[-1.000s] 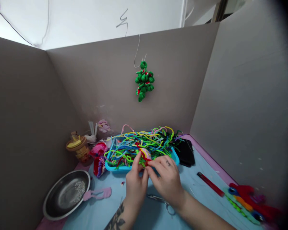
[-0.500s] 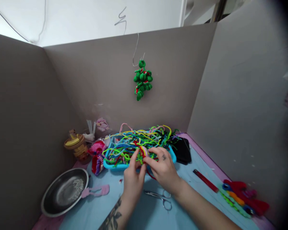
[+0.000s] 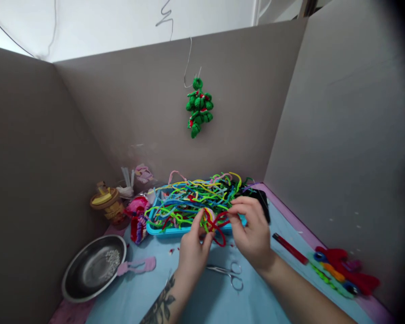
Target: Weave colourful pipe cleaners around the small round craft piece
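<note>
In front of the tray, my left hand (image 3: 194, 247) pinches a small striped piece (image 3: 209, 213) of red, yellow and pale lilac fuzzy pipe cleaner with bright green bits under it. To its right, the fingertips of my right hand (image 3: 252, 231) are closed on a red pipe cleaner (image 3: 220, 218) that comes off this piece and bends into a loop below. My fingers partly cover the piece. Behind both hands stands a blue tray (image 3: 167, 234) heaped with loose pipe cleaners (image 3: 185, 198) in many colours. Below the hands, silver scissors (image 3: 225, 271) lie on the blue cloth.
On the left are a metal bowl (image 3: 84, 274) with white bits, a pink strip (image 3: 138, 265) and a brown pot (image 3: 111, 207). A black flat object (image 3: 265, 204), a red stick (image 3: 290, 249) and red fuzzy shapes (image 3: 349, 270) lie right. A green ornament (image 3: 199, 108) hangs behind.
My right hand has moved right, away from my left, drawing the red pipe cleaner out into a loop. The left hand still grips the striped piece. The view has shifted slightly.
</note>
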A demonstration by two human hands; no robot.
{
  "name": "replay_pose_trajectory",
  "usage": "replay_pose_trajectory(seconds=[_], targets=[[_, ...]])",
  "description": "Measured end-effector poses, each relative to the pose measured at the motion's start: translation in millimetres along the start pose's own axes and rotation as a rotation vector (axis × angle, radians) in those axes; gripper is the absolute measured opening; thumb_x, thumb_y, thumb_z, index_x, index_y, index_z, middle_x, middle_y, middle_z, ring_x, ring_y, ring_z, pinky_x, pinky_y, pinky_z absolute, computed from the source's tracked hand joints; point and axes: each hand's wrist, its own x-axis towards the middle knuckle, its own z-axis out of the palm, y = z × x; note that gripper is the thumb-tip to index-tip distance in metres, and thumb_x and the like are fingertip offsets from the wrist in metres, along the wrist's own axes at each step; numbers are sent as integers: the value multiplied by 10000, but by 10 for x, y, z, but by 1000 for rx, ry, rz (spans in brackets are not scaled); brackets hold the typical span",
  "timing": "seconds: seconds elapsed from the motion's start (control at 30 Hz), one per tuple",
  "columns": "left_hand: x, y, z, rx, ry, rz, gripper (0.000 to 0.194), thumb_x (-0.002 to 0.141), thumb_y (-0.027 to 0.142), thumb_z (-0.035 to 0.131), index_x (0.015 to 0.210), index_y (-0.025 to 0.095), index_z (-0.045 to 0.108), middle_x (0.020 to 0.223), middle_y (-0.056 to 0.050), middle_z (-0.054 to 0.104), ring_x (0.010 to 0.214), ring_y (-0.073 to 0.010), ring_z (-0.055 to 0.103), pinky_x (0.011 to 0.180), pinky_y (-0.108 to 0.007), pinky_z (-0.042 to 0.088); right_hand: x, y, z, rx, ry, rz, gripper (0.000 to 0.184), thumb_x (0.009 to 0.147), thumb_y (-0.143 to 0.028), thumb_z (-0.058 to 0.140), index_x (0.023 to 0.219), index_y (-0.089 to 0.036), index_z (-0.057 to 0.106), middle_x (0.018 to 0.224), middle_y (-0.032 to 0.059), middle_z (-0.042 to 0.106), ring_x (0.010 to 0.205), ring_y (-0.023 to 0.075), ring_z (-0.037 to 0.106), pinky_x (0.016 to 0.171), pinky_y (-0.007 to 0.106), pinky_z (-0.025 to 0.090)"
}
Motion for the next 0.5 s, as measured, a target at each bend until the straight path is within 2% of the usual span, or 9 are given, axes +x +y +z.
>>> replay_pose_trajectory(seconds=[0.17,0.3,0.33,0.4,0.47,0.5], targets=[[-2,0,9,15,5,5,556,787,253,550,1329,209,432,678,-5,680,584,-162,584,573,-245,407,114,-91,-230,-29,206,-12,121,806,-99,548,818,-220,547,888,44,548,835,193,557,710,354,466],[10,-3,-2,-84,47,-27,549,766,259,578,1299,201,462,733,-21,702,661,-181,630,631,-269,450,180,-155,-385,-23,360,3,107,785,-112,585,787,-210,544,867,49,541,802,195,553,674,351,453],[15,-9,-2,-115,58,-41,545,760,259,585,1289,201,469,763,-27,708,700,-187,642,657,-275,460,185,-164,-409,-15,361,-1,108,779,-113,594,784,-210,547,860,49,543,796,196,555,679,357,454],[27,-25,6,-176,79,-64,532,754,260,596,1269,197,477,787,-29,708,742,-185,651,692,-279,469,174,-173,-421,37,273,-18,104,782,-120,596,799,-216,558,849,45,559,804,200,565,701,370,465],[46,-43,17,-274,88,-92,527,745,258,614,1249,186,475,772,-23,701,737,-171,651,704,-273,473,140,-164,-372,142,120,-15,153,803,-153,583,932,-231,562,901,56,589,827,202,580,724,377,486],[58,-51,22,-338,95,-111,528,737,255,626,1236,177,472,760,-20,697,730,-165,650,708,-271,474,120,-154,-328,195,45,10,250,814,-174,572,1051,-237,529,965,70,598,843,201,586,733,377,496]])
